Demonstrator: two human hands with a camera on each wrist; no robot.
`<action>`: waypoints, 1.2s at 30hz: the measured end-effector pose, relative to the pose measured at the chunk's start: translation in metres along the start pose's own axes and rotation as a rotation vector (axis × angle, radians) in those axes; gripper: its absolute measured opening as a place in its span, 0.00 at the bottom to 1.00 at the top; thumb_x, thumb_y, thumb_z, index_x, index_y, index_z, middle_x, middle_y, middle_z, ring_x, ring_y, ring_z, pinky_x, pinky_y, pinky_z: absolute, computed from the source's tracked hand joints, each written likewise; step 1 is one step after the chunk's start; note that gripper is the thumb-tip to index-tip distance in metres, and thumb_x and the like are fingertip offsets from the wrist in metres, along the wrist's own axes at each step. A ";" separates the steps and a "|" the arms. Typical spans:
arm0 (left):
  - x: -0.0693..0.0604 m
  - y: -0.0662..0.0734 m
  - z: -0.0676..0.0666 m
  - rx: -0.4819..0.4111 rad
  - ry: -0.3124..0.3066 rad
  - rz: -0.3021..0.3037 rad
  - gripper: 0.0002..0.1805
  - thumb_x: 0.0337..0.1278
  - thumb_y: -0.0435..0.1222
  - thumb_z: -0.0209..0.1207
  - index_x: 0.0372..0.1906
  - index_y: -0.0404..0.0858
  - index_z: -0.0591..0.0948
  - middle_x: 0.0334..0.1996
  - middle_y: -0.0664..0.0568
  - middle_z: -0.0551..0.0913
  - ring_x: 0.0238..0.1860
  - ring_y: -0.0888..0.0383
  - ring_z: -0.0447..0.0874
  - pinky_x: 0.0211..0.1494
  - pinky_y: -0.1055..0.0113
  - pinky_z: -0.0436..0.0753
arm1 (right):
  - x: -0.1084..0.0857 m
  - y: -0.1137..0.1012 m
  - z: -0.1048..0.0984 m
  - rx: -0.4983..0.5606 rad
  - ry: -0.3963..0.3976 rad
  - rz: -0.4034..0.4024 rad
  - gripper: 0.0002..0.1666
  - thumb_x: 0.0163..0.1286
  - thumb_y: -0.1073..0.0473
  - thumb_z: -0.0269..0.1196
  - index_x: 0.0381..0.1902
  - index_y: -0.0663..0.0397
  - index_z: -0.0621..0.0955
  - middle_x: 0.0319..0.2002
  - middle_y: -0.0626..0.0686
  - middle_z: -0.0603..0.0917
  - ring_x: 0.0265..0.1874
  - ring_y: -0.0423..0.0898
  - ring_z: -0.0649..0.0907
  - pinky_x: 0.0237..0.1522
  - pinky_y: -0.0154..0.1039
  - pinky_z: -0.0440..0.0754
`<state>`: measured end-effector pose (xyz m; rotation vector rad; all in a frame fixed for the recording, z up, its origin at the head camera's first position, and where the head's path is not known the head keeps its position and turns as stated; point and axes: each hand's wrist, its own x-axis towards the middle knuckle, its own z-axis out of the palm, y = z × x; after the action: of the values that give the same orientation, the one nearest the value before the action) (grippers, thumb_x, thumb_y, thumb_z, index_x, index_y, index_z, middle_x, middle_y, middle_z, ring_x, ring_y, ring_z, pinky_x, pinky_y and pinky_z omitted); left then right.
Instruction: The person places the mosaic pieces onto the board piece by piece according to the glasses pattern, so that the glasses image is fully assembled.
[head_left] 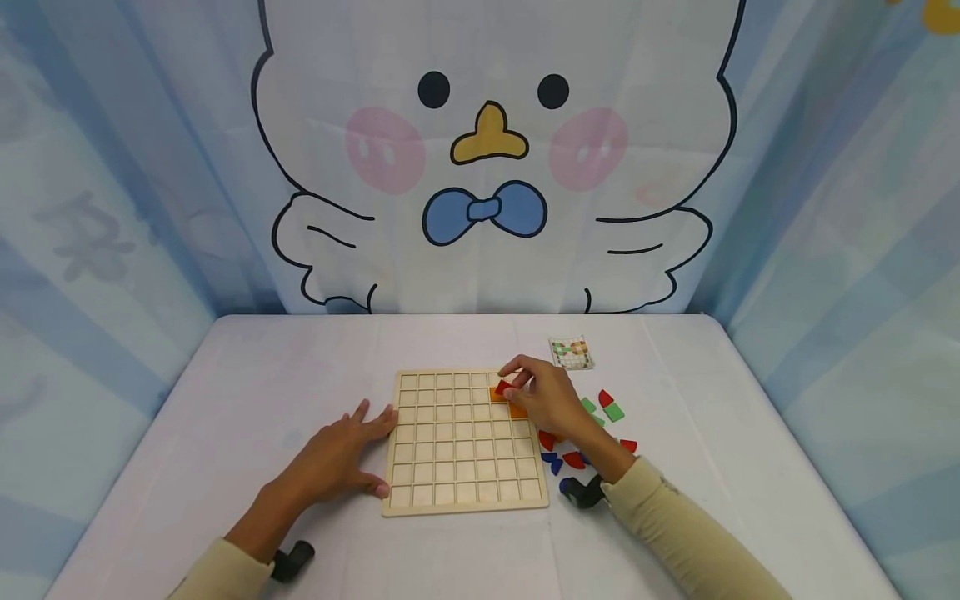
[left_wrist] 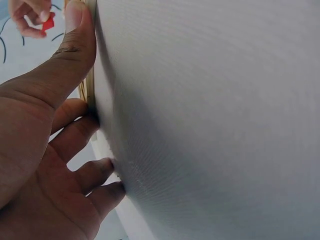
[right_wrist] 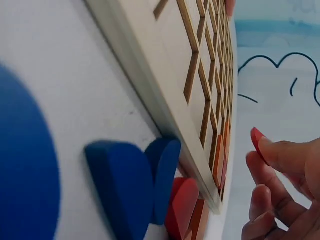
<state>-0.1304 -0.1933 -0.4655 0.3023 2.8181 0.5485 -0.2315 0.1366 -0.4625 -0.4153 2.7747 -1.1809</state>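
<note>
Left hand [head_left: 347,454] spread wide, thumb and fingertips resting along the near-side edge of a pale wooden grid board [head_left: 464,507]; nothing gripped in it. Board lies flat between the two hands, its left edge against the left hand, its upper right corner under the right. Right hand [head_left: 551,398] narrow: thumb and fingers pinch a small red piece [head_left: 503,387], held above the board; in the right wrist view it shows clear of the grid. Just under the right fingertips, an orange tile [head_left: 497,395]; a second orange tile [head_left: 517,412] below the right thumb, both in board cells. Loose pieces scattered to the right of the board, around and under the right forearm: green tile [head_left: 614,412] touching a red quarter piece [head_left: 606,397], both right of the right hand; blue pieces [head_left: 555,463] and a red wedge [head_left: 573,460] nearer the person than that hand. Small patterned card [head_left: 572,353] flat just beyond the right hand. Black wrist device [head_left: 292,561] at the left wrist, another at the right, by the sleeve cuff. White tablecloth [head_left: 330,358] beneath all; cartoon-printed curtain [head_left: 487,275] beyond both hands.
</note>
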 end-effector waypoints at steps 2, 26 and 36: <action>-0.001 0.001 -0.001 0.000 -0.002 -0.002 0.63 0.35 0.54 0.83 0.83 0.47 0.66 0.82 0.29 0.59 0.75 0.18 0.63 0.73 0.27 0.70 | 0.001 0.000 0.002 -0.004 -0.003 -0.031 0.08 0.72 0.58 0.72 0.47 0.43 0.86 0.38 0.47 0.88 0.26 0.45 0.76 0.29 0.37 0.74; -0.001 0.001 -0.001 -0.001 0.001 0.001 0.63 0.35 0.53 0.84 0.82 0.47 0.66 0.81 0.28 0.60 0.74 0.17 0.64 0.73 0.27 0.70 | 0.008 -0.012 0.012 0.003 0.042 -0.021 0.07 0.70 0.55 0.75 0.39 0.44 0.85 0.33 0.44 0.87 0.24 0.42 0.79 0.26 0.36 0.76; 0.000 0.001 -0.001 -0.007 -0.004 -0.001 0.64 0.36 0.53 0.84 0.83 0.47 0.65 0.82 0.29 0.59 0.75 0.17 0.63 0.74 0.27 0.69 | 0.011 -0.014 0.018 -0.012 -0.006 -0.085 0.07 0.72 0.58 0.72 0.45 0.41 0.87 0.32 0.43 0.89 0.26 0.40 0.82 0.32 0.38 0.80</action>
<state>-0.1301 -0.1929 -0.4642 0.3006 2.8118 0.5567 -0.2353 0.1122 -0.4651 -0.5419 2.7861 -1.1780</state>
